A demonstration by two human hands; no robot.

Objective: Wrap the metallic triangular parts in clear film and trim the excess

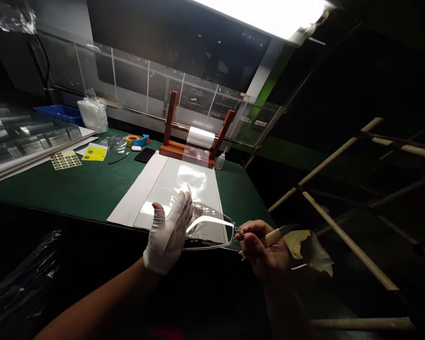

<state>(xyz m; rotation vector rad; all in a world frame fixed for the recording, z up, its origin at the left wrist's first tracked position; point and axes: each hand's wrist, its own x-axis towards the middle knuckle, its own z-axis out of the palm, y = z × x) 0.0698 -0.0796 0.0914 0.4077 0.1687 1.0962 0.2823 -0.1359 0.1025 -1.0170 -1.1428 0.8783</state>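
Note:
My left hand [170, 226], in a white glove, lies with its fingers stretched out and the thumb apart. It presses on clear film over a curved transparent visor [212, 226] at the table's front edge. Bare and closed, my right hand [264, 245] pinches the visor's right end by a small dark tab. The same hand holds a craft knife [274, 237] with a pale wooden handle, its blade pointing right. From a roll of clear film [201, 137] on a red-brown wooden stand [173, 148], a strip runs down over a glass sheet [163, 189] towards my left hand.
On the green table [102, 193] lie a phone [145, 155], a tape dispenser [138, 140], a yellow card [95, 153] and a sticker sheet [65, 160]. A squeeze bottle [220, 160] stands beside the stand. Stacked transparent pieces [31, 137] fill the left. A pole rack [347, 236] stands right.

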